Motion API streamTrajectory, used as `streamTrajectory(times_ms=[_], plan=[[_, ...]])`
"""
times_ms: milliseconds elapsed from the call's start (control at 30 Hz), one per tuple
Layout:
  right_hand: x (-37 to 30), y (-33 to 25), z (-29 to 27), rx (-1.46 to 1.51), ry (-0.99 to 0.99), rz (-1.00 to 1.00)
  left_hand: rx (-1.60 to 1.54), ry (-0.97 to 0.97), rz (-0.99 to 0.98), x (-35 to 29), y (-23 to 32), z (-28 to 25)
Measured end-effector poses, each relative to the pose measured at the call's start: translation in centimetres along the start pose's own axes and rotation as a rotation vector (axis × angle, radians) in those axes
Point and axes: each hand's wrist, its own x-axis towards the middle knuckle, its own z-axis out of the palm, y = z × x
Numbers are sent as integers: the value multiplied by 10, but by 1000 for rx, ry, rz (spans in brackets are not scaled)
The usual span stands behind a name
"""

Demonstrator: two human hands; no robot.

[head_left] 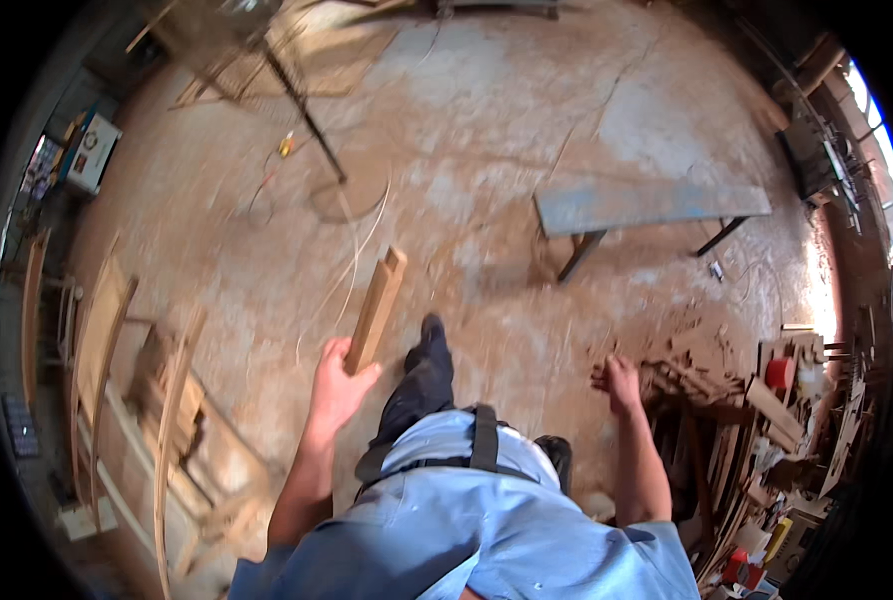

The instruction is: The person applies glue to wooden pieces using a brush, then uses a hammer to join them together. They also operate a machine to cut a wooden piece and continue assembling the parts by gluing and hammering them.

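Note:
My left hand is closed around the lower end of a wooden bar. The bar points up and away from me, and its far end is cut down to a narrower tongue. My right hand hangs out to the right with its fingers loosely bent and somewhat apart. No held object shows in it. Nearest to that hand is a heap of wood scraps, seen beyond and below it. One of my legs is stretched forward over the floor.
A low bench with a worn blue-grey top stands ahead on the right. Wooden frames and boards lean at the left. A stand with a round base and a pale cable lie ahead. Offcuts crowd the right side.

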Motion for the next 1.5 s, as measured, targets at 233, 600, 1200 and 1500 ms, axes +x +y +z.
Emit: streamTrajectory(times_ms=[233,600,1200,1500], plan=[[123,-15,55,-31,53,483,60,-93,43,240,98,16],[446,-161,104,-245,-1,467,201,-134,167,649,200,130],[659,-437,-180,664,885,659,798,-731,-265,1166,381,559],[769,-429,-261,1258,935,760,432,-728,436,1312,875,982]])
